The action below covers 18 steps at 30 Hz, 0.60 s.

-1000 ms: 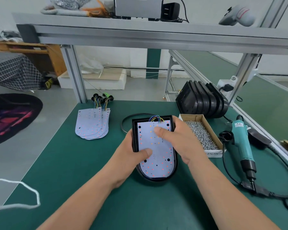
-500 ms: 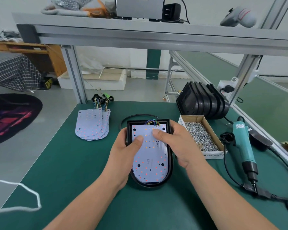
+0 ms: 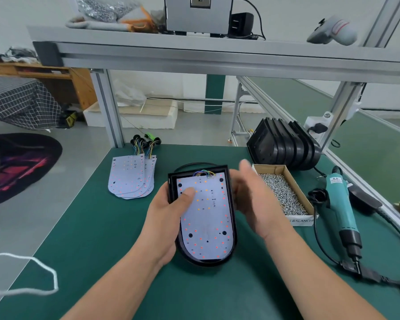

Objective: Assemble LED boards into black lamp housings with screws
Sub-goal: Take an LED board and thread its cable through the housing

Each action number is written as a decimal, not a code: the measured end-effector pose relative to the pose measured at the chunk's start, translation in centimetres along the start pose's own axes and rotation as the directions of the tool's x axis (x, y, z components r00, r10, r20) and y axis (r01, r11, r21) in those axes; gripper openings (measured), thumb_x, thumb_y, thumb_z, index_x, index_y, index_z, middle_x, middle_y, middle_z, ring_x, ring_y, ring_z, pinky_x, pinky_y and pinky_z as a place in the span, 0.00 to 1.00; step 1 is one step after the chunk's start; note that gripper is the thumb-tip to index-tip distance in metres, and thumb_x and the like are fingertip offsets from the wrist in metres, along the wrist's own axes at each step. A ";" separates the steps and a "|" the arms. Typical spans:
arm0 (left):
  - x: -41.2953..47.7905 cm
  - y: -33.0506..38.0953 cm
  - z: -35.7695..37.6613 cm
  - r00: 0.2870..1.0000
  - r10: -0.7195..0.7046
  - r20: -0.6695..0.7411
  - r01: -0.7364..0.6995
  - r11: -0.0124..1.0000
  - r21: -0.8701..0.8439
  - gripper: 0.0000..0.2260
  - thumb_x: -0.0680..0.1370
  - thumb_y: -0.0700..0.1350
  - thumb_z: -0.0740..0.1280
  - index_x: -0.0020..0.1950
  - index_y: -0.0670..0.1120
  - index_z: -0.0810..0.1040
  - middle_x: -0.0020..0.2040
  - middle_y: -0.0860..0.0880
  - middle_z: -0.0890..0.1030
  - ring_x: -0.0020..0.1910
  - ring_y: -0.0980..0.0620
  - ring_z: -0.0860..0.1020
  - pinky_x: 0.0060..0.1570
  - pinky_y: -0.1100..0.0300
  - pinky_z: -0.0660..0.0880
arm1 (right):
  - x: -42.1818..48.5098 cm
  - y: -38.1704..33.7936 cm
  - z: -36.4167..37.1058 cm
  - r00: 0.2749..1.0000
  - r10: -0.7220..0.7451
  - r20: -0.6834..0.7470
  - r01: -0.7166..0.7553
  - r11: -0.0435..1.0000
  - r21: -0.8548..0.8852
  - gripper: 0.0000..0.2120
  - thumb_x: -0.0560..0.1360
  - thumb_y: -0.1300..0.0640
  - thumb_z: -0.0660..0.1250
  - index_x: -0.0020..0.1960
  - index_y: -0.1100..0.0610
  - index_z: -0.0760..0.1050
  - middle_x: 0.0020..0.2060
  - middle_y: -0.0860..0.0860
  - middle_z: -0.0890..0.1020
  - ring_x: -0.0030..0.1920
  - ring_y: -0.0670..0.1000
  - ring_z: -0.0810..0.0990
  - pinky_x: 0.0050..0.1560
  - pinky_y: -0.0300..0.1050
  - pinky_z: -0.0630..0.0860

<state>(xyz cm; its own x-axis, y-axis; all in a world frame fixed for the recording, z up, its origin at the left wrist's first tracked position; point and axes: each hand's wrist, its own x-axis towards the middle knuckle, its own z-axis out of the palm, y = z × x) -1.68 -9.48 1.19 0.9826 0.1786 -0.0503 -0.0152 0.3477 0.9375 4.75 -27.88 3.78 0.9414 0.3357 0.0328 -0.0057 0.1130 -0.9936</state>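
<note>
One black D-shaped plastic lamp housing (image 3: 202, 262) is in play, sitting just left of the open brown cardboard box (image 3: 303, 220), over the green mat (image 3: 102, 227). Its long axis runs away from the person, leaning a touch to the right. The square end points far and the rounded end points near. Whether it rests on the mat, I cannot tell.

One white LED board (image 3: 206, 218) lies inside it, the same D outline, square end far. It is dotted with red and orange LEDs, with dark holes near its corners. A bundle of blue, yellow and green wires (image 3: 204, 173) sprouts from its far edge.

The left hand (image 3: 169, 218) grips the housing's left wall, fingers under it, thumb (image 3: 187, 192) pressing on the board's upper left. The right hand (image 3: 252, 199) is blurred, between the housing and the box. Its fingers are loose and spread, and nothing shows in them. Contact with the housing I cannot tell.

The box holds a heap of small silver screws (image 3: 280, 195), far too many to count. Behind the box, about five more black housings (image 3: 284, 144) stand on edge, leaning together. Right of the box lies one teal electric screwdriver (image 3: 340, 204), tip toward the person. Well left of the box, past the held housing, is a fanned pile of loose white LED boards (image 3: 129, 176). At least three edges show, and the exact count is unclear.
</note>
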 end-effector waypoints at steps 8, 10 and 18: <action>-0.8 0.4 0.4 0.988 -0.059 0.143 0.070 0.995 -0.076 0.21 0.79 0.49 0.72 0.69 0.40 0.78 0.65 0.35 0.83 0.64 0.30 0.81 0.65 0.29 0.77 | -1.8 0.6 0.6 0.965 -0.019 0.261 0.100 0.949 -0.299 0.16 0.81 0.56 0.65 0.65 0.44 0.82 0.59 0.45 0.87 0.61 0.46 0.85 0.56 0.40 0.81; -0.8 0.6 0.2 0.990 -0.053 0.134 0.064 0.995 -0.080 0.21 0.79 0.49 0.72 0.69 0.40 0.78 0.64 0.35 0.83 0.64 0.30 0.81 0.65 0.30 0.77 | -1.9 0.4 1.0 0.975 -0.071 0.212 0.143 0.926 -0.349 0.16 0.80 0.56 0.65 0.63 0.41 0.82 0.58 0.42 0.87 0.60 0.43 0.85 0.54 0.36 0.80; -1.0 0.9 0.7 0.992 0.099 0.073 -0.099 0.995 -0.005 0.12 0.77 0.49 0.74 0.60 0.51 0.84 0.60 0.44 0.87 0.58 0.41 0.86 0.51 0.50 0.84 | -0.7 0.7 1.9 0.994 -0.099 -0.045 0.071 0.900 -0.429 0.21 0.80 0.60 0.63 0.30 0.50 0.80 0.28 0.40 0.78 0.31 0.45 0.72 0.31 0.32 0.72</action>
<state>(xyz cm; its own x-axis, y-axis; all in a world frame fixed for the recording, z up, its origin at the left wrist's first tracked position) -2.58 -9.97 2.27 0.9871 0.1450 0.0683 -0.1137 0.3333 0.9360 3.48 -26.21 3.26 0.9515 0.2806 0.1264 0.2061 -0.2761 -0.9388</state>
